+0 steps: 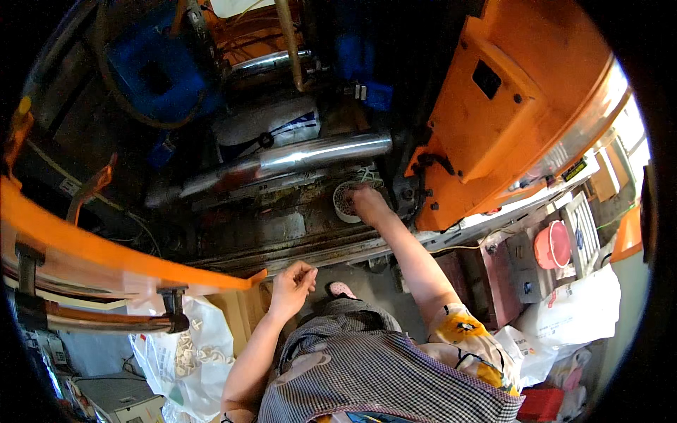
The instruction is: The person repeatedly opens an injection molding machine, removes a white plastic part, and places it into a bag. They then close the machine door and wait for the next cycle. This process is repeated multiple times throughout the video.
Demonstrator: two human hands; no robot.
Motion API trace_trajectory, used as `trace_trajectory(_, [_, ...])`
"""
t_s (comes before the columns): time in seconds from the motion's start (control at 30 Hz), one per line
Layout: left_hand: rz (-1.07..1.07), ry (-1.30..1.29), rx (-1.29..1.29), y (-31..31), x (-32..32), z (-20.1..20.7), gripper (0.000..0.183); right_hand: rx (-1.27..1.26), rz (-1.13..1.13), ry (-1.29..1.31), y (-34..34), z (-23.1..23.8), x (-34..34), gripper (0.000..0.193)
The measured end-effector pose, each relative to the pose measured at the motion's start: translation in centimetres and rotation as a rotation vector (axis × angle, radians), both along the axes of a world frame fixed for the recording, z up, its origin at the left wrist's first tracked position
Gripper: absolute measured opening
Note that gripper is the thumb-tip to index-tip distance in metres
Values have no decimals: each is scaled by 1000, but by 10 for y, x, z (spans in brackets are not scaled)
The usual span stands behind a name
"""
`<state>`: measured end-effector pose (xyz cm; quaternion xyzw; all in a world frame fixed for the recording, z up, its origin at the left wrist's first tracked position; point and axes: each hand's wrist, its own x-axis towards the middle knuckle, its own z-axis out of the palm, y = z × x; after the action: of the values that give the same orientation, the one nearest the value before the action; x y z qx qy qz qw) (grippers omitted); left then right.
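My right hand (pixel 368 203) is stretched forward to a small round white tub (pixel 347 218) inside the machine. Its fingers reach over the tub's right rim, and their tips are hard to make out. Small speckled pieces seem to lie in the tub. Thin pale strands (pixel 367 175) show just behind it. Nearer to me, my left hand (pixel 295 283) hangs above the floor with its fingers curled in. Whether it has anything small inside is hidden.
A thick shiny metal bar (pixel 310 156) crosses the machine beyond the tub. Orange guard panels stand at right (pixel 486 120) and left (pixel 141 257). A clear bag (pixel 190 345) of pale parts sits lower left. A pink bucket (pixel 552 244) and white sacks (pixel 575 307) are at right.
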<state>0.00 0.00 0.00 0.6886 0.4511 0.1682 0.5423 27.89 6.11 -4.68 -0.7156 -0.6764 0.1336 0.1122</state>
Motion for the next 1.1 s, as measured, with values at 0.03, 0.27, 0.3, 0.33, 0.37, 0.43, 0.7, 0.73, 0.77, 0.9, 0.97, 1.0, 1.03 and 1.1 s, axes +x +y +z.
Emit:
trace_trajectory(0.03, [13,-8,-4,4,1,1,14,21,48,7,-3,-2,-5,27])
trace_trajectory(0.27, [44,-36,43,67,58,-12,17,172,132,131,14,-20,34,15])
trace_trajectory(0.3, [63,-45,40,72,65,-13,17,204,129,147,14,-18,33,15])
trace_trajectory(0.33, [50,-10,-3,78,72,-9,20,197,136,179,13,-15,33,15])
trace_trajectory(0.37, [94,-73,-87,81,78,-10,22,190,143,211,11,-11,34,14])
trace_trajectory(0.43, [186,-208,-245,90,93,-17,27,226,178,298,7,19,29,14])
trace_trajectory(0.7, [590,-815,-986,101,127,17,33,470,463,223,-1,71,-20,17])
trace_trajectory(0.73, [620,-856,-1018,104,124,22,29,522,487,221,5,69,-24,17])
trace_trajectory(0.77, [610,-886,-983,109,118,23,28,555,501,232,11,76,-28,17])
trace_trajectory(0.9, [565,-1041,-934,116,103,30,22,684,574,280,24,93,-40,17])
trace_trajectory(0.97, [458,-1159,-968,125,86,24,21,752,630,365,33,96,-47,15])
trace_trajectory(1.0, [488,-1174,-930,128,79,28,20,643,614,420,39,98,-52,13])
trace_trajectory(1.03, [576,-1177,-886,130,77,31,21,604,598,498,44,102,-57,12])
trace_trajectory(1.1, [749,-1183,-797,131,74,47,22,522,564,647,53,118,-67,11])
